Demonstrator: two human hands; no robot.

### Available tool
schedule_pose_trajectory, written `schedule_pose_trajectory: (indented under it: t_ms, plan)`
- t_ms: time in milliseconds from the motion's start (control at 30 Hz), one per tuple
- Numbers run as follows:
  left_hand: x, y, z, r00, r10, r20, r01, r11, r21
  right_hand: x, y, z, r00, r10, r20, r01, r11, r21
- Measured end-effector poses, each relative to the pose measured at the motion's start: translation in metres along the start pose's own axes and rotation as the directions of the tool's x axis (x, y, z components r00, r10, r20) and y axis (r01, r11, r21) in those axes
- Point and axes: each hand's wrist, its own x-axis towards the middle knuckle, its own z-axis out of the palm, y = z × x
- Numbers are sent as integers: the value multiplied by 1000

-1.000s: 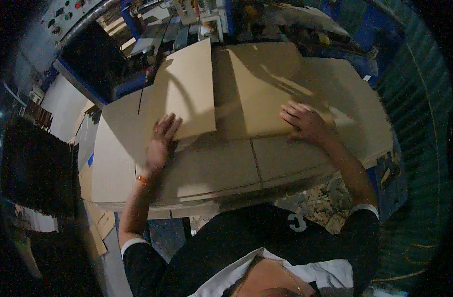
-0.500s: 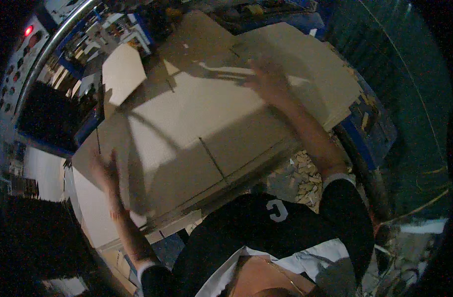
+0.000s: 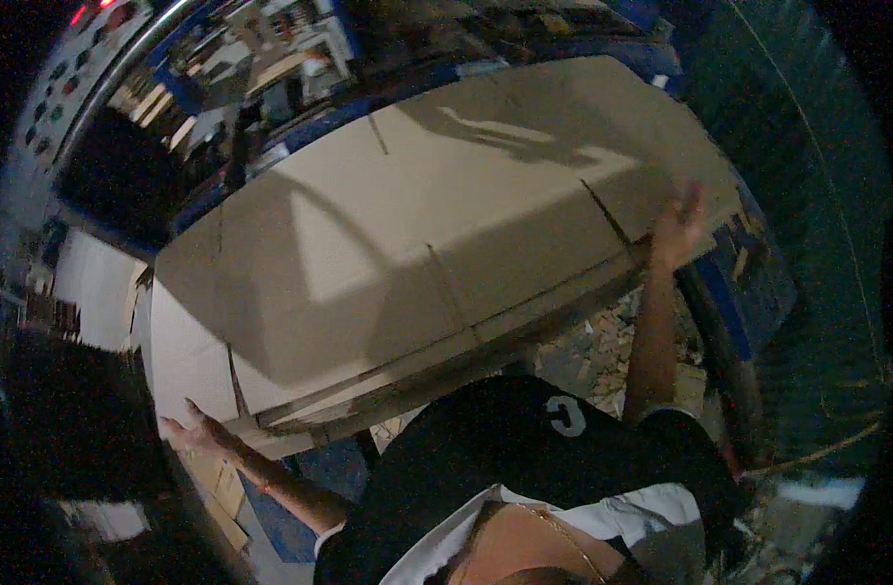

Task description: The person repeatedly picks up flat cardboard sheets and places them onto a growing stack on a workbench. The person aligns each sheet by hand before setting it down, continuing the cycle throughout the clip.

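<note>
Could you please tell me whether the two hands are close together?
No, the left hand is by the left end of the cardboard, while the right hand is near its right end.

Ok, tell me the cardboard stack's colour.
The cardboard stack is light brown, seen best in the head view.

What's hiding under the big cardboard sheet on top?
More cardboard sheets: their edges show along the side nearest the person. The top sheet covers their flat faces, so I can't see those.
</note>
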Motion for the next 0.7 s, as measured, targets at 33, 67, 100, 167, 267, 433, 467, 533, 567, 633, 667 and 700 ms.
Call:
schedule_pose_trajectory:
  t_ms: [33,67,100,167,267,433,467,533,567,633,667,700]
  plan:
    - [15,0,4,968,150,-202,-178,975,-133,3,4,8,980,73,-184,0,928,372]
    - [21,-3,2,974,66,-216,-138,931,-337,7,9,13,952,273,-137,-121,749,652]
    - [26,-4,2,973,-18,-229,-109,842,-528,12,14,20,921,379,-94,-173,612,772]
    - [23,-6,-2,937,-291,195,324,508,-798,39,22,19,821,535,201,-440,368,819]
    - [5,-9,-11,972,-64,225,187,792,-581,75,13,-10,758,549,352,-652,628,425]
    - [-21,4,-50,809,455,372,-319,872,-372,27,-48,-115,974,27,223,-108,927,359]
    - [-30,14,-62,796,205,570,152,843,-515,13,-60,-125,969,-44,244,6,988,152]
    - [-56,44,-79,669,164,725,453,683,-572,-15,-76,-116,772,-384,506,340,923,182]
    - [-88,64,-88,665,292,687,342,699,-628,-30,-82,-110,622,-517,588,461,849,258]
    - [-116,110,-88,443,244,863,864,143,-484,-57,-91,-101,243,-703,669,622,642,448]
    - [-122,129,-88,455,499,737,415,613,-672,-61,-91,-93,-16,-793,609,678,439,589]
    - [-124,148,-86,275,658,701,-132,748,-650,-64,-91,-89,26,-755,655,644,514,567]
